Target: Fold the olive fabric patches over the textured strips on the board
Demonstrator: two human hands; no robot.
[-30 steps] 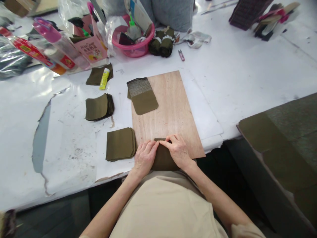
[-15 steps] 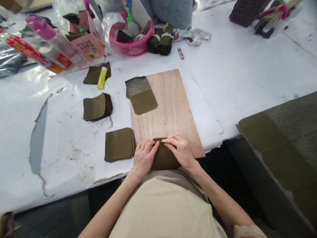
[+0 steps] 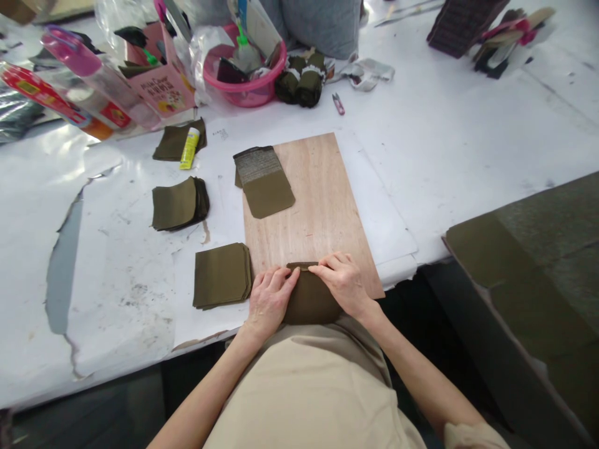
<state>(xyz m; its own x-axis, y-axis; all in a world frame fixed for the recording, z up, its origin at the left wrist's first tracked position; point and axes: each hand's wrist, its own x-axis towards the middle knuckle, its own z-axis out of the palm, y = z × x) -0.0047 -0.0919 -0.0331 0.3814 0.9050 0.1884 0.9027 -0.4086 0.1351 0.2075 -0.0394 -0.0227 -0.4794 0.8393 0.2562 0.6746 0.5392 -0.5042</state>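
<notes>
An olive-green fabric piece (image 3: 309,299) lies at the near edge of a thin wooden board (image 3: 318,206), close against my body. Its far edge is folded over in a narrow strip. My left hand (image 3: 271,296) pinches the left part of that fold between thumb and fingers. At the right part of the same fold, my right hand (image 3: 342,280) grips with thumb and fingertips together. Beside my left hand sits a stack of olive fabric pieces (image 3: 221,276). Farther up the board rests another olive piece (image 3: 269,190) with a grey, rough-looking band.
More olive stacks (image 3: 175,206) lie to the left, with a yellow tube (image 3: 189,148) on the farthest one. Behind stand a pink basket (image 3: 253,96), a pink box (image 3: 161,90) and bottles (image 3: 75,53). Small pink snips (image 3: 338,105) lie beyond the board.
The whole view has shifted slightly. My fingertips have moved a little apart along the fold, so more of it shows between them.
</notes>
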